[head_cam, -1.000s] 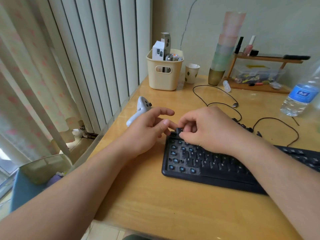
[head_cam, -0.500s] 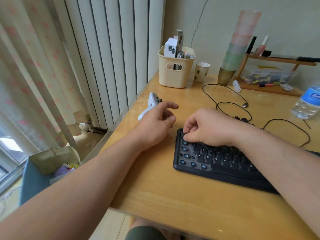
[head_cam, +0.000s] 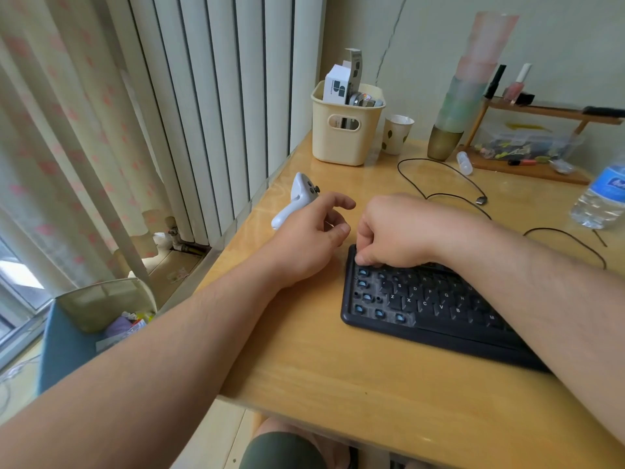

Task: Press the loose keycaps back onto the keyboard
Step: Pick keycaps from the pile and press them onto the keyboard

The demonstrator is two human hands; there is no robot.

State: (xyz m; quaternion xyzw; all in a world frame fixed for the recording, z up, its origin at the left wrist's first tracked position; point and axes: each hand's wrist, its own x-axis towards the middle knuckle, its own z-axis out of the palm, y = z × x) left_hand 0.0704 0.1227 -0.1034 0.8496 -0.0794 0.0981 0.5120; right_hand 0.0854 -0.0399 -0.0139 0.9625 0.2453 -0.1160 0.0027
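1. Black plastic keyboard (head_cam: pixel 436 309) lies on the pale wooden desk (head_cam: pixel 338 374), set at an angle, its left end nearest the desk's left edge. Its right end runs under the right forearm and out of view.
2. Left columns of the keyboard show bare blue switch stems (head_cam: pixel 362 273) with no caps on them; lettered black caps sit on the rows to their right.
3. Right hand (head_cam: pixel 395 228) is on the far left corner of the keyboard, knuckles up, fingers curled downward, fingertips (head_cam: pixel 363 258) pressing at the top row. Whether a keycap sits under or between them: cannot tell, the fingers hide that spot.
4. Left hand (head_cam: pixel 311 231) rests on the desk just left of the keyboard, not touching it. Fingers loosely curled, forefinger extended, thumb tip near the right hand; nothing seen held.
5. Small dark loose keycaps: none can be made out clearly; the hand and forearm hide the desk behind the keyboard.
6. White plastic handheld controller (head_cam: pixel 297 203) lies just behind the left hand, near the desk's left edge.
7. Further back: cream plastic basket (head_cam: pixel 345 137) holding boxes, a small paper cup (head_cam: pixel 395 133) beside it, a tall stack of tinted cups (head_cam: pixel 463 96), a thin black cable (head_cam: pixel 439 184) looping across the desk, and a clear water bottle (head_cam: pixel 602 198) at the right edge.
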